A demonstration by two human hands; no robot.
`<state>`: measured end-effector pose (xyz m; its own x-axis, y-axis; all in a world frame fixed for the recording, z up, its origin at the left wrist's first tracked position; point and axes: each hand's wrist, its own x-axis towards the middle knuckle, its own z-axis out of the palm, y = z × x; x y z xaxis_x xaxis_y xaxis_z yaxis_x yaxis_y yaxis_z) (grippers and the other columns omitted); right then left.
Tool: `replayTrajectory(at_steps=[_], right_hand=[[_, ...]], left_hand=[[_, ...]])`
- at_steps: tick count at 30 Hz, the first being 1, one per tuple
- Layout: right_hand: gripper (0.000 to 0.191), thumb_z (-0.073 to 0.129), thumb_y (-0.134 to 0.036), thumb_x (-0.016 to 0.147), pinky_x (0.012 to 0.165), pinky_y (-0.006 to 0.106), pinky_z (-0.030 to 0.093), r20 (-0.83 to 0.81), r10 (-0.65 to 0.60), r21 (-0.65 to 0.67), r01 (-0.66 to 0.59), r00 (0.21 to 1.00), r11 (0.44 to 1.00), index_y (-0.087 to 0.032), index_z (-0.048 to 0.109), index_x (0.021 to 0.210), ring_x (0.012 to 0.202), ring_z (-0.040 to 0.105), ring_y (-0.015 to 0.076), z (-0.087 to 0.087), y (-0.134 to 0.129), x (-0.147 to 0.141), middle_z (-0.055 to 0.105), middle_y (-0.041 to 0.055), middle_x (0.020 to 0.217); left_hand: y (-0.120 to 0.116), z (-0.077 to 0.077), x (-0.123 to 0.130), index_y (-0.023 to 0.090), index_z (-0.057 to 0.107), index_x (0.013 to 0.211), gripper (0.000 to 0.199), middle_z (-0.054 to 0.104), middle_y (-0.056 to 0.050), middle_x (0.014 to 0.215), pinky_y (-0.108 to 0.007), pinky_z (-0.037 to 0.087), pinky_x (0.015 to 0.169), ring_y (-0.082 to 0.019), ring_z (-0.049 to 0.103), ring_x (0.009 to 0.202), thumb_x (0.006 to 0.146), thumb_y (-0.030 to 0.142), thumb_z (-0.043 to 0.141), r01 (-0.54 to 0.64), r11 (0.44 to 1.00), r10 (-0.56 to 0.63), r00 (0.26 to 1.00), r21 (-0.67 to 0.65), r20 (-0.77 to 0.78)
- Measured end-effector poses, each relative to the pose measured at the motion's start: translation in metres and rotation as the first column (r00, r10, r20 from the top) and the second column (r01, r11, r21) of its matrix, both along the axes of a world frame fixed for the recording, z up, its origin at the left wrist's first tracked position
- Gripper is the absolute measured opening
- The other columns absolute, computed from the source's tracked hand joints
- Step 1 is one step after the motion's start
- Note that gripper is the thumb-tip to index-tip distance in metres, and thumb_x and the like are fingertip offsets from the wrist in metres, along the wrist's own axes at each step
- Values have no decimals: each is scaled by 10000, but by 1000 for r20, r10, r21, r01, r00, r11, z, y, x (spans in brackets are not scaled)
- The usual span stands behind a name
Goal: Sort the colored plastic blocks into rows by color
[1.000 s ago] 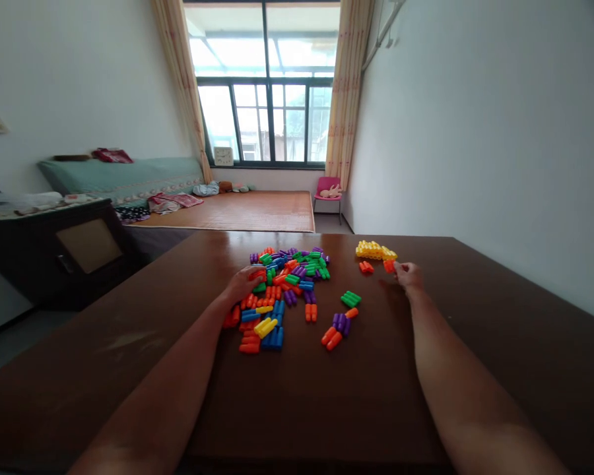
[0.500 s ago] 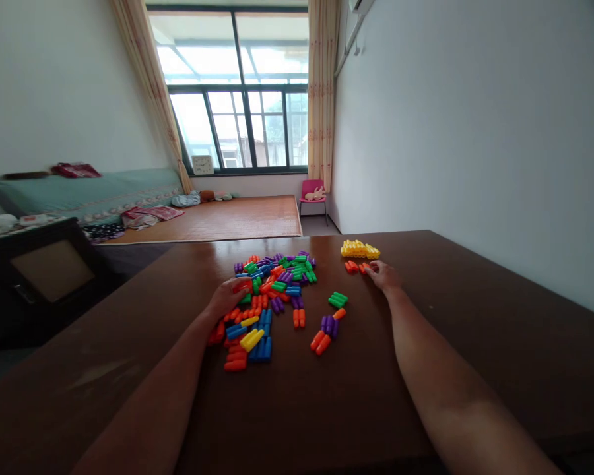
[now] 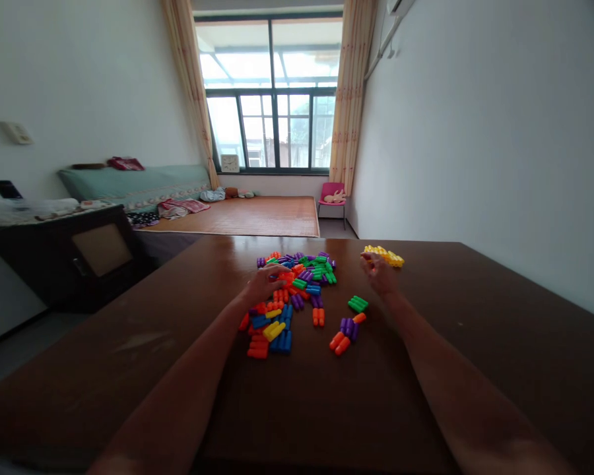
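Noted dark brown tabletop (image 3: 287, 409), glossy, strewn with small plastic pieces.
Saw multicoloured heap (image 3: 321, 267) left of centre, orange block (image 3: 258, 347) and blue block (image 3: 281, 341) side by side at near end. Logged, rightward, purple cluster (image 3: 349, 328) with orange at both ends, green block (image 3: 358, 304) just beyond, yellow cluster (image 3: 383, 256) near far edge.

The heap (image 3: 313, 290) lies on the surface (image 3: 287, 409) before me, left of the middle. To its right, near the back edge, are the far blocks (image 3: 389, 256); the loose blocks (image 3: 349, 328) lie nearer me. Behind the surface stands the bed (image 3: 267, 214), the cabinet (image 3: 59, 257) to its left, the chair (image 3: 330, 189) to its right (my toy (image 3: 335, 197) sits on it).
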<state>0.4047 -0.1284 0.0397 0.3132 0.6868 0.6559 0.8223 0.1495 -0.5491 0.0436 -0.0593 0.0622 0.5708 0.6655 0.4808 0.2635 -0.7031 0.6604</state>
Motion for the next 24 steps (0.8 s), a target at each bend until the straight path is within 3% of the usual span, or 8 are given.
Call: replayTrajectory(at_steps=[2,6,9,12,15,19,21,24], right_hand=[[332,500,-410,879,753,337,501,-26,247,-23,-247,969,969,-188,660,1066,726,608,165,9,0,-46,679,86,1019],[398,593,-371,843,720,307,526,-49,595,-67,-597,802,799,-242,599,1219,814,627,157,15,-11,-123,654,67,1130],[453,635,-336,820,762,315,538,-58,674,-67,-676,737,734,-251,575,1261,961,625,189,15,-22,-150,623,77,1211],[395,645,-323,815,843,331,529,-29,668,-55,-668,744,742,-256,617,1203,1060,602,208,16,-23,-148,620,71,1219],[339,634,-344,812,817,322,536,-63,544,-21,-546,837,838,-239,646,1135,985,629,191,21,-9,-113,612,80,1217],[321,625,-353,787,801,342,516,-226,74,-64,-90,971,994,-180,641,1056,859,642,192,25,16,-27,683,81,997],[308,647,-342,754,823,348,490,-243,-179,-163,141,953,976,-158,640,1001,867,632,203,19,20,13,688,94,959],[330,644,-399,743,814,363,474,-221,-371,-250,315,902,916,-160,632,970,856,614,213,0,18,44,682,103,949]], left_hand=[[-5,3,4,204,683,1109,376,669,-69,1132,-364,504,921,-236,606,1058,751,321,683,26,998,-24,999,-49,32],[-14,6,12,213,544,1306,603,594,-112,1254,-363,537,845,-213,620,993,733,287,717,190,964,-162,974,-184,155],[-22,9,18,265,416,1407,772,501,-142,1347,-314,559,718,-167,632,879,711,279,750,295,912,-238,946,-286,218],[-24,12,21,265,426,1400,782,497,-152,1353,-300,556,703,-179,636,904,698,307,770,313,893,-244,941,-323,236],[-16,13,12,195,519,1327,698,647,-133,1139,-320,550,738,-231,642,967,695,357,767,185,930,-118,969,-317,216],[4,8,-16,135,616,1199,561,718,-80,840,-333,548,738,-240,679,881,715,398,720,-114,937,196,953,-329,229],[11,2,-29,128,648,1134,496,719,-67,787,-313,552,700,-230,692,827,707,372,705,-240,902,341,905,-358,252],[19,-11,-42,119,677,1056,417,711,-53,726,-270,544,630,-206,693,744,685,312,682,-361,846,472,850,-393,235]])
